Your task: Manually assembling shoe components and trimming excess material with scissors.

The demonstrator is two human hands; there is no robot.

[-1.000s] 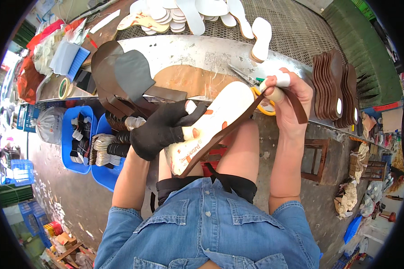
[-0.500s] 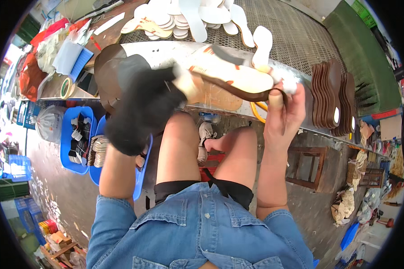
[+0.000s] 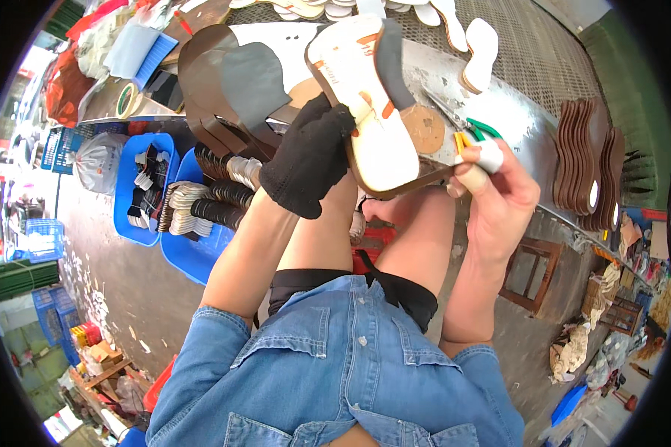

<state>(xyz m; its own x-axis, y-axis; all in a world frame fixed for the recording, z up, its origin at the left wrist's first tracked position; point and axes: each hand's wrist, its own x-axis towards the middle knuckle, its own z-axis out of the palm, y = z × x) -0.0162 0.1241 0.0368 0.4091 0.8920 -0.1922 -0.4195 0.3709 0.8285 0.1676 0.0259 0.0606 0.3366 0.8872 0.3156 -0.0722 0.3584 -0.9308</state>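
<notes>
A white insole [image 3: 391, 149] with small red-brown marks hangs tilted over the bench's front edge. It lies on a dark brown leather piece [image 3: 429, 180] that shows along its lower edge. My left hand [image 3: 308, 160], in a black glove, is closed on the insole's left side; its fingertips are partly hidden. At the lower right, my bare right hand [image 3: 499, 190] pinches the leather's edge between thumb and fingers. White tape wraps one of its fingers. Just behind that hand, scissors with a green handle [image 3: 484, 128] lie on the bench.
Dark brown cut pieces [image 3: 578, 156] stand in rows at the bench's right. Grey and brown leather sheets [image 3: 252, 74] lie at left, with a tape roll [image 3: 128, 100] beyond. Blue bins [image 3: 173, 249] of stacked parts sit below left. White insoles [image 3: 479, 52] lie farther back.
The insole has swung from nearly level to a steeper tilt, its lower end nearer me. My left hand has moved right along it. The whole view has shifted, showing the scissors.
</notes>
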